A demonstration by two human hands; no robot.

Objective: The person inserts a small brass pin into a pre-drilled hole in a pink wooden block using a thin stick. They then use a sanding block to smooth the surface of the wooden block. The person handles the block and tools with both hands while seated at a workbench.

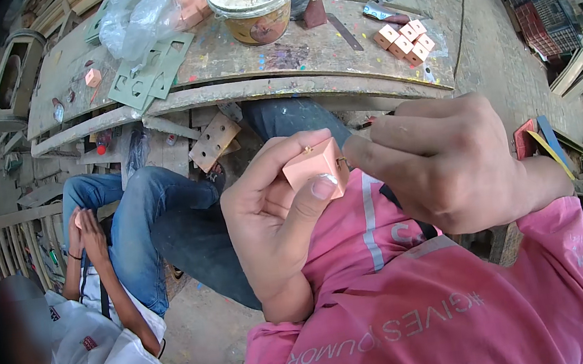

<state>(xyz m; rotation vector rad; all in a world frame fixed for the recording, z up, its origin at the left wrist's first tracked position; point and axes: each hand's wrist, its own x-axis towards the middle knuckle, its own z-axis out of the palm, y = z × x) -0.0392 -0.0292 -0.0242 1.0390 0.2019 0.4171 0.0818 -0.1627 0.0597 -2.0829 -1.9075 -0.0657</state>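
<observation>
A salmon-pink painted cube (310,169) rests in my left hand (267,218), gripped between the thumb and the curled fingers. Small holes show in the cube's top and right faces, with a thin dark bit at the right one. Just right of that face is my right hand (443,170), its fingers closed in a pinch. What those fingers hold, if anything, is hidden behind them. Both hands are raised above my lap, in front of the workbench (219,67).
On the bench stand a paint-smeared bucket (260,18), several pink cubes (402,45), green cut-out sheets (147,76) and a clear plastic bag (133,19). A drilled wooden board (214,140) lies below. To the left sits a co-worker (101,351) holding a small pinkish thing.
</observation>
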